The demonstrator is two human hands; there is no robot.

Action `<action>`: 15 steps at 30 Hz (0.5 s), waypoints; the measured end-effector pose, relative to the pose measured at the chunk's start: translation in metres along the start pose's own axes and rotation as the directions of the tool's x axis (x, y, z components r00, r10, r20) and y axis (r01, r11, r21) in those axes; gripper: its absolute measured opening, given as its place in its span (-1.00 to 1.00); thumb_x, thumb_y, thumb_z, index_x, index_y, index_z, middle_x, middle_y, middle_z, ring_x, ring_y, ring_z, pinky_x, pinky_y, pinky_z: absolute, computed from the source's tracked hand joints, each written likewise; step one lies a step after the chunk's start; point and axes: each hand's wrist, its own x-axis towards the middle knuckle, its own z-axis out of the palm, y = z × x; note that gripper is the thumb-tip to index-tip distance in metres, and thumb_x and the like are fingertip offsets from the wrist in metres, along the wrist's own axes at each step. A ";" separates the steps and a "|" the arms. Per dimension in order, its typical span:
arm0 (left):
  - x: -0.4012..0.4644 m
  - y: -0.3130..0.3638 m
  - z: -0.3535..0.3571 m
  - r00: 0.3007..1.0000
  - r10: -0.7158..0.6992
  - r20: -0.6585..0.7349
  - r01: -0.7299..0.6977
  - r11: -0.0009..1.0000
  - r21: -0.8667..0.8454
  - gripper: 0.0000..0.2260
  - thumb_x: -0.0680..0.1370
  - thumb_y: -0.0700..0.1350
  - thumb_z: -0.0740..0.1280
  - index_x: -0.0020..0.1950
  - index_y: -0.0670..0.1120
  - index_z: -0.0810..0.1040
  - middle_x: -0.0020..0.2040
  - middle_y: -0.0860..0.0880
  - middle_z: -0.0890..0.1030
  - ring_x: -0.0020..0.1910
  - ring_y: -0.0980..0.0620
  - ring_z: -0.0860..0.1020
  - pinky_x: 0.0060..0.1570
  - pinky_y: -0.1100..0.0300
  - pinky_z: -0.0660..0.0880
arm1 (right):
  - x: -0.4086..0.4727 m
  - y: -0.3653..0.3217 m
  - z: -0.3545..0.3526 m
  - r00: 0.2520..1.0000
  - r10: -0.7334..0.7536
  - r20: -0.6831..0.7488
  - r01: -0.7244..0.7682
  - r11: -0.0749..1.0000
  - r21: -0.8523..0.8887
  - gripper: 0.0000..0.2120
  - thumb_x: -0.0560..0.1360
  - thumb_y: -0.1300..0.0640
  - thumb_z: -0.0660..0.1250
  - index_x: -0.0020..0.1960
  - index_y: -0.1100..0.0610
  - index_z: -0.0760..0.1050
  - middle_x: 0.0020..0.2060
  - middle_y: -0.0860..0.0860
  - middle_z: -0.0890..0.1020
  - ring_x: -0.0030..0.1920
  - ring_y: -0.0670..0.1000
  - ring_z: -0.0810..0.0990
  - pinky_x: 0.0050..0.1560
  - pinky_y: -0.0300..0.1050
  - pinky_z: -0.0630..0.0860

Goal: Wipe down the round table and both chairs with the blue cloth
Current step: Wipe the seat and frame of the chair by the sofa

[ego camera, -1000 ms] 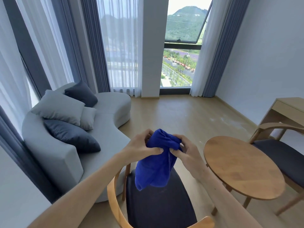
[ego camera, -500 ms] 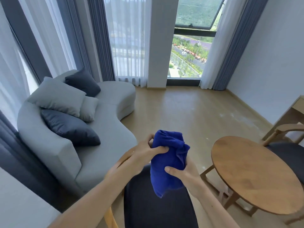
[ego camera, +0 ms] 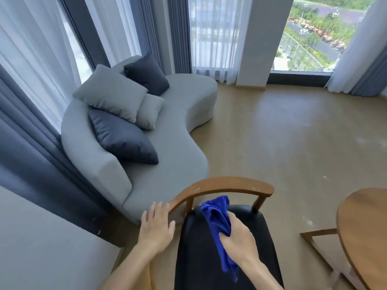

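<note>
A: Head view, item one?
B: Chair, wooden frame with a curved backrest rail and a dark padded seat, directly below the camera. White specks show on the rail.

A: The cloth?
B: Blue cloth, bunched, over the rear part of the seat. Its upper end rises towards the rail; its lower end hangs past the wrist. Whether it presses on the seat, cannot tell.

A: Grips?
B: Right hand: grip clenched round the middle of the blue cloth. Left hand: grip released, fingers straight and spread, at the left end of the rail where it curves down; fingertips at the wood, contact unclear.

A: The surface?
B: Round surface, wooden, at the right edge, partly cut off by the frame, just beside the chair. A wooden strut runs under it.

A: Containers?
B: The sofa serves as one: grey, curved, just behind the chair. It holds four cushions: two pale grey and two dark.

A: Surroundings?
B: Wood-tone floor. Dark and sheer curtains on the left and at the back. A window looking down on roads and trees.
</note>
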 end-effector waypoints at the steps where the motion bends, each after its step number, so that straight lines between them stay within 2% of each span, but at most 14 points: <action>1: 0.010 -0.011 0.009 0.999 -0.024 0.029 0.022 0.997 0.072 -0.44 0.62 0.16 -0.02 0.58 0.01 -0.01 0.59 -0.04 -0.02 0.57 -0.07 -0.11 0.49 -0.08 -0.11 | 0.012 -0.002 0.010 1.000 -0.009 -0.001 0.009 1.000 -0.030 -0.67 0.49 0.13 0.36 0.18 -0.11 0.37 -0.14 -0.17 0.58 -0.20 -0.14 0.60 -0.16 -0.26 0.58; 3: 0.030 -0.028 0.026 0.996 -0.057 0.071 0.043 0.981 0.190 -0.42 0.61 0.18 -0.09 0.59 -0.01 -0.07 0.60 -0.07 -0.09 0.56 -0.11 -0.18 0.49 -0.14 -0.15 | 0.040 -0.005 0.034 0.998 -0.061 -0.010 0.060 0.994 -0.092 -0.62 0.50 0.11 0.34 0.26 -0.09 0.33 -0.09 -0.17 0.56 -0.17 -0.12 0.58 -0.12 -0.25 0.55; 4: 0.040 -0.033 0.032 0.997 -0.050 0.067 0.033 0.973 0.228 -0.41 0.61 0.19 -0.13 0.59 -0.03 -0.02 0.59 -0.10 -0.05 0.56 -0.12 -0.13 0.48 -0.18 -0.11 | 0.056 -0.008 0.047 0.994 -0.105 -0.022 0.101 0.986 -0.132 -0.57 0.50 0.11 0.32 0.32 -0.07 0.30 -0.03 -0.15 0.56 -0.12 -0.11 0.58 -0.10 -0.24 0.54; 7: 0.064 -0.045 0.055 0.997 -0.008 0.071 -0.006 0.981 0.193 -0.30 0.59 0.21 -0.28 0.44 -0.12 0.41 0.45 -0.20 0.37 0.45 -0.22 0.31 0.33 -0.28 0.26 | 0.105 -0.018 0.095 0.969 -0.232 -0.082 0.195 0.928 -0.319 -0.39 0.46 0.18 0.35 0.46 0.04 0.22 0.14 -0.04 0.53 0.04 0.00 0.54 -0.04 -0.18 0.52; 8: 0.068 -0.051 0.064 0.997 -0.012 0.072 -0.003 0.978 0.207 -0.24 0.56 0.24 -0.35 0.47 -0.10 0.36 0.47 -0.19 0.34 0.46 -0.21 0.29 0.35 -0.27 0.22 | 0.118 -0.023 0.112 0.958 -0.274 -0.084 0.220 0.890 -0.400 -0.35 0.41 0.23 0.41 0.45 0.09 0.28 0.14 0.02 0.54 0.02 0.04 0.55 -0.07 -0.15 0.55; 9: 0.071 -0.056 0.072 0.996 -0.039 0.086 0.019 0.975 0.220 -0.24 0.53 0.27 -0.38 0.54 -0.05 0.20 0.54 -0.16 0.20 0.53 -0.18 0.14 0.43 -0.24 0.10 | 0.128 -0.027 0.129 0.946 -0.315 -0.082 0.241 0.848 -0.471 -0.33 0.32 0.26 0.48 0.40 0.13 0.38 0.10 0.07 0.58 -0.03 0.06 0.57 -0.14 -0.13 0.58; 10: 0.072 -0.059 0.079 0.990 -0.088 0.111 0.067 0.981 0.184 -0.30 0.52 0.29 -0.32 0.58 -0.01 0.04 0.58 -0.11 0.05 0.56 -0.13 -0.02 0.47 -0.19 -0.02 | 0.136 -0.028 0.146 0.935 -0.348 -0.074 0.255 0.801 -0.542 -0.32 0.23 0.26 0.54 0.33 0.14 0.48 0.05 0.09 0.61 -0.10 0.07 0.60 -0.22 -0.14 0.59; 11: 0.075 -0.061 0.085 0.986 -0.129 0.106 0.115 0.985 0.128 -0.34 0.55 0.28 -0.21 0.59 0.01 -0.04 0.60 -0.08 -0.02 0.57 -0.10 -0.09 0.49 -0.15 -0.07 | 0.142 -0.027 0.161 0.930 -0.366 -0.031 0.270 0.740 -0.616 -0.32 0.14 0.23 0.59 0.26 0.13 0.54 0.02 0.10 0.63 -0.14 0.08 0.61 -0.28 -0.16 0.58; 12: 0.074 -0.063 0.089 0.986 -0.143 0.086 0.136 0.987 0.081 -0.36 0.56 0.25 -0.10 0.59 0.00 -0.03 0.60 -0.07 -0.02 0.57 -0.08 -0.09 0.50 -0.13 -0.08 | 0.144 -0.025 0.173 0.931 -0.365 0.023 0.283 0.679 -0.678 -0.31 0.10 0.18 0.60 0.23 0.10 0.57 0.03 0.11 0.64 -0.14 0.08 0.62 -0.29 -0.17 0.57; 15: 0.073 -0.061 0.083 0.990 -0.123 0.069 0.122 0.992 0.029 -0.38 0.57 0.19 0.05 0.58 -0.02 0.04 0.59 -0.08 0.05 0.57 -0.06 -0.02 0.49 -0.08 -0.04 | 0.148 -0.007 0.191 0.925 -0.352 0.141 0.337 0.594 -0.731 -0.31 0.13 0.07 0.53 0.26 0.15 0.55 0.14 0.19 0.60 0.01 0.18 0.61 -0.05 0.00 0.59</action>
